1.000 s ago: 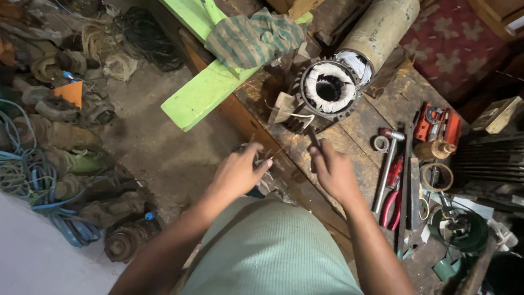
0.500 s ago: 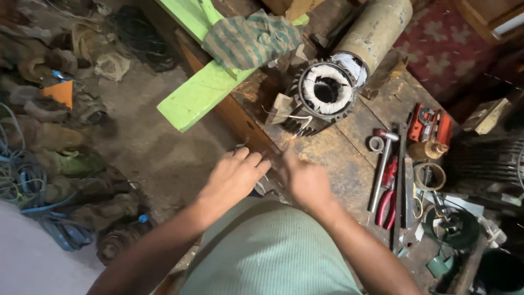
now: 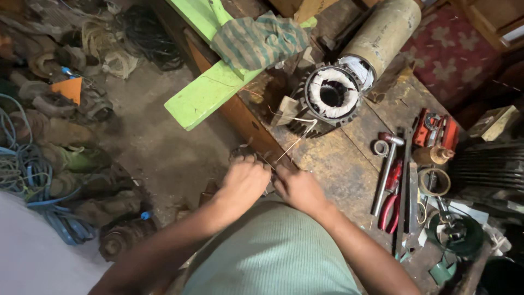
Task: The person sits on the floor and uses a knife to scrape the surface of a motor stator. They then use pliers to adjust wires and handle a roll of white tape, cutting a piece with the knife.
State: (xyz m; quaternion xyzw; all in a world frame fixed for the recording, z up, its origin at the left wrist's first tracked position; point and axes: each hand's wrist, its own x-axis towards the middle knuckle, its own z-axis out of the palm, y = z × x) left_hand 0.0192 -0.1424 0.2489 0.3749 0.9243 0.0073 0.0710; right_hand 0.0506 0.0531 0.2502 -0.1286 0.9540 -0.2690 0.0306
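Observation:
A motor stator (image 3: 333,95) with pale windings lies on the worn wooden bench (image 3: 338,164). A thin wire (image 3: 297,141) runs from it toward me. My left hand (image 3: 245,179) and my right hand (image 3: 299,188) are side by side at the bench's near edge. Their fingers are curled and pinched where the wire ends between them. The fingertips themselves are partly hidden.
A green plank (image 3: 204,95) with a striped cloth (image 3: 259,41) juts off the bench, and a beige cylinder (image 3: 382,33) lies behind the stator. A hammer (image 3: 386,169), red pliers (image 3: 390,207) and tape rolls (image 3: 434,181) lie to the right. Blue cable (image 3: 33,186) and old motor parts litter the floor at left.
My hands were apart a second ago. The right hand has moved left and the two now sit close together at the bench edge.

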